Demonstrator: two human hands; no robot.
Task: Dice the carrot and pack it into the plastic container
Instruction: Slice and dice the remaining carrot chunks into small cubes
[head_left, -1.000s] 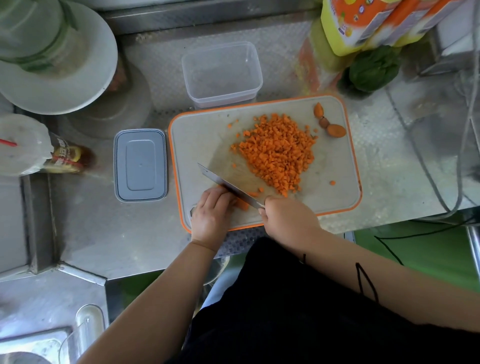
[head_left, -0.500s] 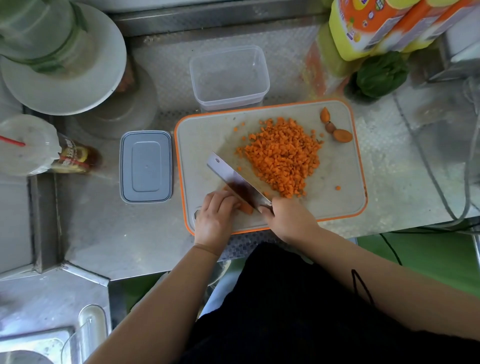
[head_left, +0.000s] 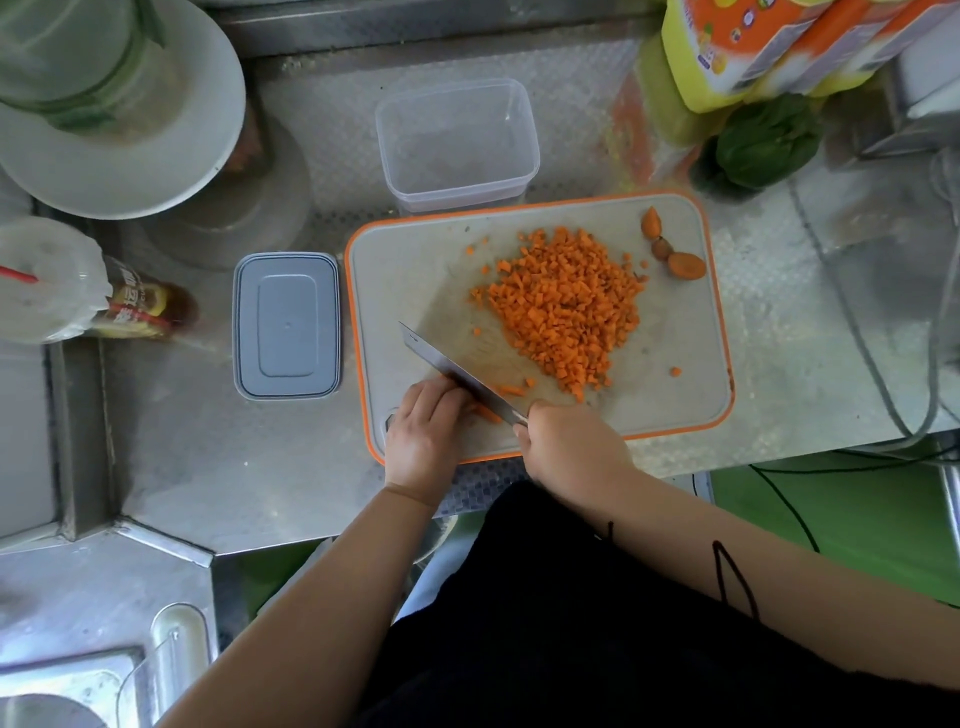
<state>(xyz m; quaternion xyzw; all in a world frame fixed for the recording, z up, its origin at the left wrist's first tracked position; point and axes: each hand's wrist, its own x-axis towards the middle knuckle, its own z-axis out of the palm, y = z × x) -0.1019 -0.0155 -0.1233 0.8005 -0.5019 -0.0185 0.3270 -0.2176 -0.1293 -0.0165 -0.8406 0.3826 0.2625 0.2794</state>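
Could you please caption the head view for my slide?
Right hand knifes last carrot strips held by left hand; container empty.

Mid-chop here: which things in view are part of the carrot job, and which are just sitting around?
In the job: knife, diced carrot pile, cutting board, clear container, grey lid, left hand, right hand.

Lying about: carrot ends, green vegetable, drink cup, white plate.
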